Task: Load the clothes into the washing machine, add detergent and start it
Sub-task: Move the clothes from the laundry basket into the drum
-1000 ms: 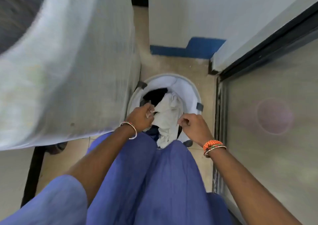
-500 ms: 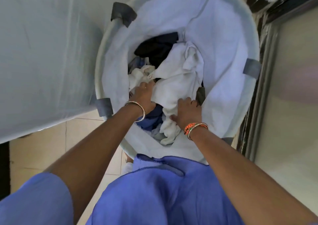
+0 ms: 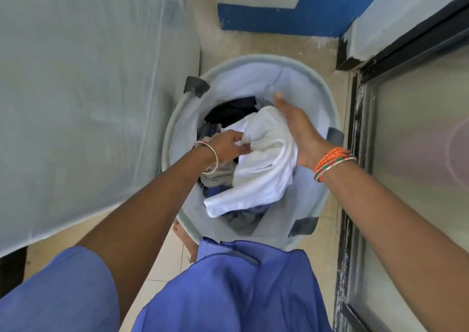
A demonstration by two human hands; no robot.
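At the left of the frame stands the plastic-draped washer (image 3: 88, 103), just beside the basket (image 3: 327, 108) at centre, so we judge the lift across will be short. Our left hand (image 3: 228, 146) pinches a fold of the white cloth (image 3: 264, 169) above the darker clothes (image 3: 228, 113) in the basket. Right of it, our right hand (image 3: 299, 131) cups the cloth's far side, thumb out, its fingers hidden under the fabric, gathering it for one lift. The glass door (image 3: 418, 179) fills the right edge.
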